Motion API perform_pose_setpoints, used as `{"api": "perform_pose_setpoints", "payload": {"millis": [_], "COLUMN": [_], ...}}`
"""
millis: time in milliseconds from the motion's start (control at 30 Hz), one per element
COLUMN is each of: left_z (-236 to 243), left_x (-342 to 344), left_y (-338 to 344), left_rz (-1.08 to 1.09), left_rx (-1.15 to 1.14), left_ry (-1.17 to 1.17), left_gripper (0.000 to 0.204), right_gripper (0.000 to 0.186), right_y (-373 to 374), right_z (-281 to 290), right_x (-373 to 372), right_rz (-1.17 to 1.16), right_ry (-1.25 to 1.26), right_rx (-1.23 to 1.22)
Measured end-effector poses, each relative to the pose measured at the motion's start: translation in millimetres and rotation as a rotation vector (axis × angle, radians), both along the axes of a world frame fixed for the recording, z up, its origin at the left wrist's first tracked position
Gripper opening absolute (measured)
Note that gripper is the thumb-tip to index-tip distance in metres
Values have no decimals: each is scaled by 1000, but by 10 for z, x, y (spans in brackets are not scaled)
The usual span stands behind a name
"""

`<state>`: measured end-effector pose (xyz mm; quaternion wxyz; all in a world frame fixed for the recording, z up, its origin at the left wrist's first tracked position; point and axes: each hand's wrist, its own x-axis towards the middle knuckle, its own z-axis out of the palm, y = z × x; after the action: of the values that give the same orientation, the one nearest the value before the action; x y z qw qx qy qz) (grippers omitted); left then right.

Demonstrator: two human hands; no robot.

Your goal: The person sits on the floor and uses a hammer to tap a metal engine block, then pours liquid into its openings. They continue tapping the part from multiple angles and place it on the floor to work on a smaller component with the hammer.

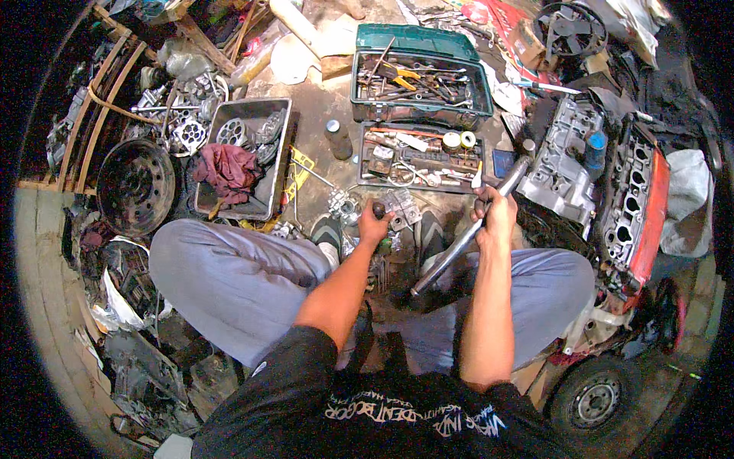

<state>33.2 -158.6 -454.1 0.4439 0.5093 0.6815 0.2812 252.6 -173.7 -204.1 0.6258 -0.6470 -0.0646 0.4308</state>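
My right hand [495,213] is wrapped round a long steel pipe [451,258], which slants from the upper right down toward my lap. My left hand [375,225] is closed round an upright, rod-like piece with a dark round top [378,208]; its lower part is hidden by the hand. Just right of that hand, between my shoes, sits a light-grey metal block [403,208] with holes. A small cast-metal part [343,205] lies left of the hand, near my left shoe.
Ahead are an open green toolbox [417,40] and a tray of tools [422,162]. At left stand a grey bin [284,138] with a maroon rag and a wheel rim [136,186]. A dark bottle [337,141] stands between. Engine parts [562,157] crowd the right, with a tyre [595,402] behind.
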Motion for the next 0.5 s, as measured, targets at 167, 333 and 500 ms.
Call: {"api": "perform_pose_setpoints", "payload": {"millis": [167,333,500], "left_z": [66,184,141], "left_x": [-96,-36,-77], "left_y": [27,-105,-193], "left_rz": [-29,-73,-29], "left_rx": [1,47,5], "left_ry": [7,65,3], "left_gripper": [72,73,61], "right_gripper": [29,25,25], "right_y": [70,179,263], "right_z": [-93,-299,-418], "right_x": [-25,-25,-41], "right_rz": [-21,0,8], "right_ry": [-9,-11,30], "right_rx": [-39,-74,-116]}}
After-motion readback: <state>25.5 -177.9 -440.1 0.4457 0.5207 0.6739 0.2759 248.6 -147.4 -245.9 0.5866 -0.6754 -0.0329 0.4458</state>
